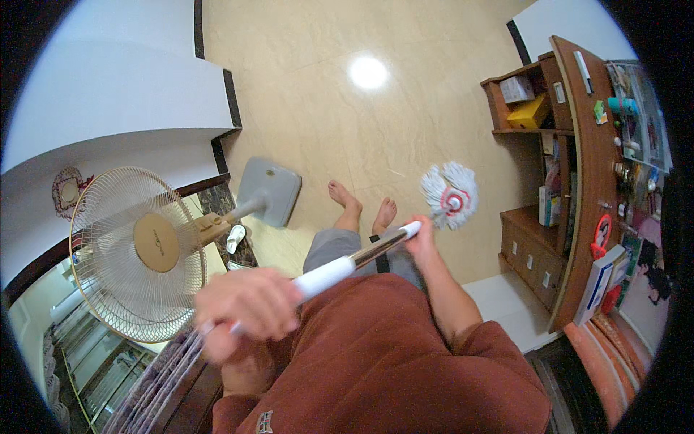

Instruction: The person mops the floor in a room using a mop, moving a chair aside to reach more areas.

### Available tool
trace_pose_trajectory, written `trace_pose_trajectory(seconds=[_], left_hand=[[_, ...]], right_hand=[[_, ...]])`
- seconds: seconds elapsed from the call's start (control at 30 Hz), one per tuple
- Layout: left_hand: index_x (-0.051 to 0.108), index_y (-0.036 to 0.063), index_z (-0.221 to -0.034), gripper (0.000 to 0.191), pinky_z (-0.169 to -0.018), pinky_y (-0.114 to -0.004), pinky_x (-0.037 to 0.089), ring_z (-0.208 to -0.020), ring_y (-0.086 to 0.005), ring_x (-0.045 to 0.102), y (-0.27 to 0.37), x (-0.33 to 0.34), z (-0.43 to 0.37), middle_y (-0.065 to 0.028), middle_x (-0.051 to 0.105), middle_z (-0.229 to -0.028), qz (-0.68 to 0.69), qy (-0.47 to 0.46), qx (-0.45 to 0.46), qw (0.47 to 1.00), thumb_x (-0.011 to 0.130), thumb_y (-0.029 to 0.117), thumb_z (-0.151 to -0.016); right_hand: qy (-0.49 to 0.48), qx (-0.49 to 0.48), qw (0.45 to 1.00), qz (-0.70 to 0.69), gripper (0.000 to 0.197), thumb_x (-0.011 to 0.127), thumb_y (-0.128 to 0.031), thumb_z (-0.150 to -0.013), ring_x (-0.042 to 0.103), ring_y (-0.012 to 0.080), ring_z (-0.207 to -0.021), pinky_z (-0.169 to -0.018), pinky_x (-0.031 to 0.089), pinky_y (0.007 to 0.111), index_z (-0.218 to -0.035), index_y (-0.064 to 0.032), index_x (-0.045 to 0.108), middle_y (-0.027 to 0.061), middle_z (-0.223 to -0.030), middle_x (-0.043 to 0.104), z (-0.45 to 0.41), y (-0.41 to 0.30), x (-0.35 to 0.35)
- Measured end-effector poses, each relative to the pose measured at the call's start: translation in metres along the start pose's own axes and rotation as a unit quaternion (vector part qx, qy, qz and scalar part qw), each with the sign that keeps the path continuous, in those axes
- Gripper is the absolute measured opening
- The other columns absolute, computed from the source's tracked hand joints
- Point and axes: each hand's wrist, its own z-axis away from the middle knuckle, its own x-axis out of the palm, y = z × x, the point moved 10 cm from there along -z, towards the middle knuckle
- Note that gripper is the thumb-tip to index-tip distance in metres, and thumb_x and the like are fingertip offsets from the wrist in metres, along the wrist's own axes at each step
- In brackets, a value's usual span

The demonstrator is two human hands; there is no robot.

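Note:
A string mop is held across my body, its white and grey head (467, 187) over the tiled floor to my right. A red ring surrounds the hub of the head. My left hand (246, 309), blurred, is closed around the upper end of the handle, by the white plastic grip (325, 278). Lower down, my right hand (423, 238) grasps the handle near a white collar (412, 229), past the bare metal tube (378, 250). Whether the strings touch the floor I cannot tell. My bare feet (344, 193) are apart on the beige tiles.
A pedestal fan (157, 241) stands close on my left, on a grey base (268, 190). White slippers (235, 238) lie beside it on a dark threshold. To the right is a wooden desk (588, 163) with shelves, drawers (528, 260) and small items. White walls (119, 81) with dark skirting rise at the left.

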Motion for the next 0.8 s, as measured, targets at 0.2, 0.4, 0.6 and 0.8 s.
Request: trace_pose_trajectory(seconds=[0.2, 0.4, 0.6, 0.8], left_hand=[[0.043, 0.0055, -0.044, 0.034, -0.058, -0.040, 0.046, -0.043, -0.0212, 0.052, 0.017, -0.063, 0.041, -0.0063, 0.049, -0.045, -0.015, 0.044, -0.019, 0.999, 0.054, 0.019, -0.073], [0.041, 0.0117, -0.046, 0.034, -0.062, -0.036, 0.047, -0.044, -0.0174, 0.052, 0.122, -0.103, 0.083, -0.0023, 0.050, -0.047, -0.104, -0.024, 0.075, 0.992, 0.046, 0.014, -0.080], [0.040, 0.0090, -0.045, 0.032, -0.067, -0.038, 0.046, -0.044, -0.0161, 0.050, 0.117, -0.124, 0.115, -0.0029, 0.047, -0.046, -0.274, 0.192, 0.037, 0.942, 0.049, 0.011, -0.076], [0.044, 0.0083, -0.046, 0.024, -0.071, -0.040, 0.046, -0.046, -0.0162, 0.052, 0.073, -0.111, 0.143, -0.0024, 0.046, -0.047, -0.471, 0.405, 0.051, 0.782, 0.050, 0.006, -0.069]], right_hand=[[0.061, 0.002, 0.997, 0.042, 0.008, 0.046, -0.013, -0.071, 0.043, 0.0192, -0.049, -0.048, 0.041, 0.035, -0.066, -0.0094, 0.042, 0.0037, -0.052, 0.041, -0.031, 0.023, 0.018], [-0.072, 0.084, 0.988, 0.109, 0.009, 0.047, -0.014, -0.074, 0.045, 0.0186, -0.048, -0.047, 0.041, 0.034, -0.069, -0.0081, 0.042, 0.0043, -0.055, 0.044, -0.024, 0.130, 0.196], [-0.185, 0.056, 0.953, 0.231, 0.014, 0.054, -0.014, -0.074, 0.050, 0.0205, -0.050, -0.047, 0.045, 0.034, -0.076, -0.0028, 0.047, 0.0093, -0.059, 0.046, -0.087, 0.222, 0.357], [-0.227, 0.066, 0.900, 0.366, 0.024, 0.057, -0.016, -0.074, 0.055, 0.0220, -0.054, -0.049, 0.046, 0.039, -0.090, 0.0010, 0.048, 0.0107, -0.067, 0.049, -0.115, 0.268, 0.419]])
